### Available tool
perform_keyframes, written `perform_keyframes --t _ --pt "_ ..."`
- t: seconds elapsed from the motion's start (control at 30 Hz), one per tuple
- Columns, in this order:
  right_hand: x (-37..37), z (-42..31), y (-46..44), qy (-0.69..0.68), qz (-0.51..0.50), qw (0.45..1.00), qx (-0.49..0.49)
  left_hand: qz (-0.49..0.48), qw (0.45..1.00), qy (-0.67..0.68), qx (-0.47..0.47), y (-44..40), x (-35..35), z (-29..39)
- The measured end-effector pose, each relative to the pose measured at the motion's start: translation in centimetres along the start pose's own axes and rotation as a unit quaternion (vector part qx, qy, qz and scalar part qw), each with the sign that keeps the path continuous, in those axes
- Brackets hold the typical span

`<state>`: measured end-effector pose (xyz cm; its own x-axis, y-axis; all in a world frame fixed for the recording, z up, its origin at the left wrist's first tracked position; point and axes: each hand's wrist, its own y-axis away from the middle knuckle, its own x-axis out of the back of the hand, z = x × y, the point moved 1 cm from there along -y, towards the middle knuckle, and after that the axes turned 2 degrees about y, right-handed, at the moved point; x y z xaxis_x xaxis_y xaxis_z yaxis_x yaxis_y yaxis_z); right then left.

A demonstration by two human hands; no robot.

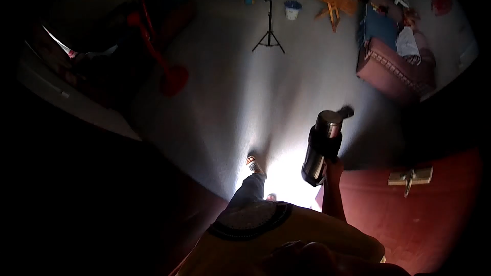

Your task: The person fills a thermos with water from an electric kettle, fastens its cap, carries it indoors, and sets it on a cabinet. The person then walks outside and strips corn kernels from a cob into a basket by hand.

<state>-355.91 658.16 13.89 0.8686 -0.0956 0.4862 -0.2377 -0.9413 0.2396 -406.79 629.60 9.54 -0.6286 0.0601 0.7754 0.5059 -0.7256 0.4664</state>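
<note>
A dark metal flask [316,156] with a shiny lid and a black handle is held at a slant, lid end up. My right hand [334,167] is closed on its handle side, with the forearm running down to my yellow top. At the bottom edge is a dark rounded shape that may be my left hand [307,255]; its fingers are lost in shadow. One of my feet [251,163], in a sandal, is forward on the brightly lit floor.
A red door [409,214] with a metal handle [410,176] stands at the right. Farther off are a black tripod [269,33], a white bucket [292,11], a wooden table [335,2], a pink sofa [388,69] and a red stand [174,80]. Deep shadow covers the left.
</note>
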Motion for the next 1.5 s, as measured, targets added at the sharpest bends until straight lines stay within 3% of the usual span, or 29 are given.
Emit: perform_keyframes --t 0.07,0.13,0.17,0.2,0.3,0.33,0.4,0.43,0.5,0.57,0.63,0.7,0.8,0.87,0.93,0.97,1.0,1.07,1.1,1.2,1.23,1.33,1.43,1.5 --pt "0.1 3.6 -2.8 -0.070 0.000 0.997 0.018 -0.074 0.996 0.012 0.038 -1.1 -4.6 -0.8" --pt "-0.5 1.0 -3.3 -0.133 -0.044 0.990 0.006 -0.139 0.988 0.007 0.074 -2.2 -9.4 -2.1" --pt "-1.3 3.7 -6.2 -0.100 -0.064 0.992 -0.030 -0.169 0.982 0.003 0.087 -3.2 -11.2 -2.9" --pt "-2.7 2.5 -6.4 -0.152 -0.059 0.987 -0.012 -0.196 0.975 -0.003 0.104 -4.4 -12.6 -3.6" --pt "-4.1 -2.9 -9.5 -0.107 -0.093 0.990 0.007 -0.266 0.954 -0.024 0.137 -8.8 -15.7 -4.9" --pt "-3.7 -3.7 -12.2 -0.054 -0.109 0.992 -0.008 -0.285 0.949 -0.027 0.132 -10.3 -15.9 -4.2" --pt "-5.7 -4.9 -17.6 -0.124 -0.133 0.983 0.009 -0.302 0.947 -0.043 0.101 -15.4 -15.8 -2.7" --pt "-5.8 -6.9 -17.7 -0.091 -0.121 0.988 0.018 -0.285 0.955 -0.045 0.072 -19.0 -15.9 -1.9" --pt "-7.7 -9.3 -19.2 -0.104 -0.123 0.987 0.021 -0.220 0.975 -0.038 0.014 -27.1 -13.3 1.3" --pt "-11.0 -13.5 -21.5 -0.101 -0.141 0.983 0.060 -0.130 0.990 0.059 0.020 -30.1 2.9 15.7" --pt "-11.9 -18.0 -25.5 -0.056 -0.154 0.983 0.080 -0.038 0.981 0.164 -0.095 -35.4 7.5 24.5" --pt "-17.8 -20.5 -29.9 -0.065 -0.182 0.978 0.080 -0.040 0.938 0.304 -0.164 -43.5 11.7 26.6" --pt "-25.0 -20.2 -39.0 -0.040 -0.200 0.968 0.145 -0.038 0.957 0.221 -0.184 -49.2 15.7 33.9" --pt "-29.1 -26.1 -41.4 0.082 -0.195 0.960 0.185 -0.068 0.955 0.232 -0.171 -51.9 18.9 37.0" --pt "-35.4 -30.7 -44.7 0.097 -0.241 0.932 0.252 -0.083 0.961 0.229 -0.134 -54.1 23.2 37.1" --pt "-36.9 -35.9 -46.1 0.079 -0.274 0.934 0.214 -0.082 0.962 0.232 -0.118 -56.2 24.3 38.1" --pt "-38.9 -37.3 -48.4 0.119 -0.282 0.922 0.235 -0.082 0.962 0.239 -0.105 -57.1 25.0 38.5" --pt "-44.3 -37.9 -54.2 0.042 -0.309 0.913 0.263 -0.043 0.967 0.235 -0.094 -61.8 25.5 36.9" --pt "-45.9 -41.2 -54.8 -0.006 -0.335 0.916 0.223 -0.020 0.959 0.263 -0.104 -63.8 25.6 35.0" --pt "-51.9 -48.7 -60.1 0.142 -0.335 0.878 0.311 0.016 0.962 0.253 -0.102 -69.7 28.4 32.5" --pt "-55.6 -47.4 -62.6 0.073 -0.346 0.883 0.308 0.020 0.968 0.232 -0.095 -71.1 29.7 32.2" --pt "-59.8 -55.0 -65.0 0.030 -0.359 0.889 0.282 -0.001 0.940 0.340 -0.013 -78.3 33.6 33.3" --pt "-65.6 -59.8 -69.8 0.008 -0.348 0.907 0.236 0.020 0.903 0.428 -0.047 -90.4 35.6 31.6" --pt "-67.7 -62.0 -72.5 0.000 -0.333 0.915 0.228 0.003 0.914 0.400 -0.064 -96.1 39.4 35.7"
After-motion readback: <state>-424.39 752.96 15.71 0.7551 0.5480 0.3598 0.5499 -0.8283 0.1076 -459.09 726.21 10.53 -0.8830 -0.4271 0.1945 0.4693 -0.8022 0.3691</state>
